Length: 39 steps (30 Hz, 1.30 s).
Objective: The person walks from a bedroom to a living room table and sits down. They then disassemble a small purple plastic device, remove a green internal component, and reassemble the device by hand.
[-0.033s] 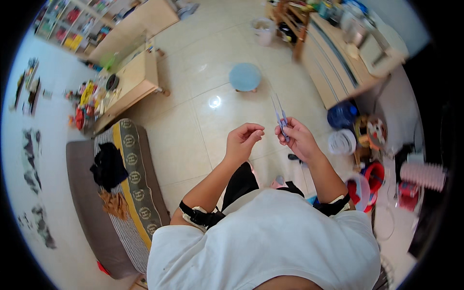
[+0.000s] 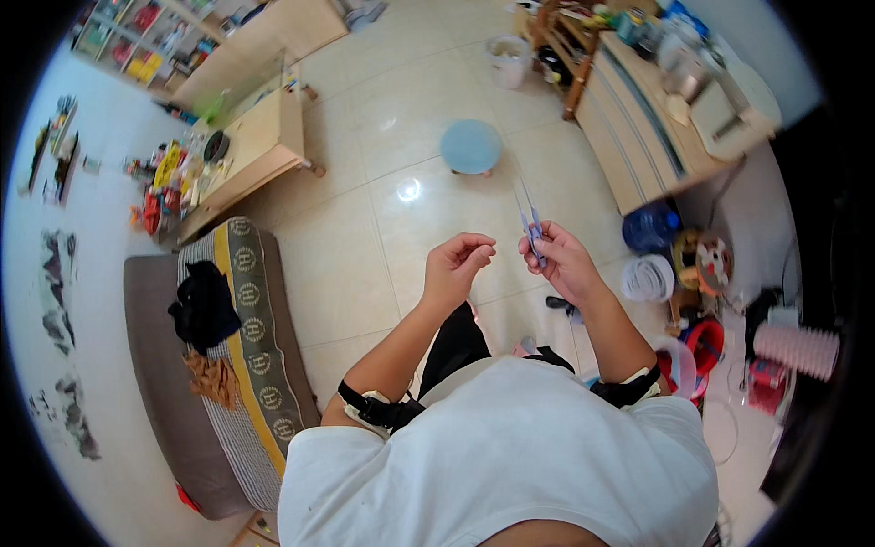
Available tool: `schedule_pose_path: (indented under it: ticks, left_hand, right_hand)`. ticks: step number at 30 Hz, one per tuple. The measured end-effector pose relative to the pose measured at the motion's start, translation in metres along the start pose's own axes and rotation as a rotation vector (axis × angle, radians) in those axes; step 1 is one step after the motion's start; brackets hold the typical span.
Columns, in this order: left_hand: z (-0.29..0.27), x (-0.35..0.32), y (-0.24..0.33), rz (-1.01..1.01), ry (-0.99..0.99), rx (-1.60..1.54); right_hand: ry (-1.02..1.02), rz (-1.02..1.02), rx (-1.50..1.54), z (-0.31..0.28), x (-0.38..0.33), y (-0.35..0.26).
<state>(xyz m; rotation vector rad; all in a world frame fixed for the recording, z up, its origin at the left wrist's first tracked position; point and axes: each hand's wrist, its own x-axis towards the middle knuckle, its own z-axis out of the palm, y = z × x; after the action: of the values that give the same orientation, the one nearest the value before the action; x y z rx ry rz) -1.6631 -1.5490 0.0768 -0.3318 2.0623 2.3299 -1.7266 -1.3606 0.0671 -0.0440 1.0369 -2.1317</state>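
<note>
My right hand [image 2: 561, 259] is closed around a pair of lilac tweezers [image 2: 535, 239], gripping them near the joined end. Their two slender prongs point away from me and stand slightly apart at the tips. To the left, my left hand [image 2: 456, 264] is raised at the same height with its fingers curled in and the thumb close to the forefinger. Whether anything small sits in that pinch is too fine to tell. A short gap separates the two hands, and both are held in the air above the tiled floor.
A round blue stool [image 2: 470, 147] stands on the floor ahead. At left are a covered sofa [image 2: 258, 310] and a wooden table [image 2: 260, 146]. Drawers [image 2: 629, 128], a water jug [image 2: 651, 226] and a white tub [image 2: 648, 277] line the right side. A white bin [image 2: 508, 62] is farther off.
The room has shifted slightly in the picture, as my head turned a little. Both hands and the tweezers keep nearly the same pose.
</note>
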Motion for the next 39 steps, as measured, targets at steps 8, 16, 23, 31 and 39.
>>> schedule_pose_path:
  ticks: [8, 16, 23, 31, 39]
  left_hand:
    - [-0.116, 0.136, 0.038, -0.007, 0.192, -0.08]
    - [-0.151, 0.286, 0.054, -0.029, 0.203, -0.379]
    - [-0.153, 0.385, 0.06, -0.006, 0.306, -0.588]
    - [-0.224, 0.47, 0.062, 0.066, 0.373, -0.714]
    - [-0.329, 0.527, 0.096, 0.021, 0.372, -0.737]
  right_hand:
    - [-0.099, 0.153, -0.083, 0.069, 0.198, -0.026]
    - [-0.094, 0.193, 0.014, 0.06, 0.332, -0.09]
    - [-0.063, 0.266, -0.08, 0.043, 0.449, -0.156]
    - [-0.126, 0.379, -0.062, 0.058, 0.578, -0.162]
    - [-0.114, 0.35, -0.208, 0.111, 0.678, -0.147]
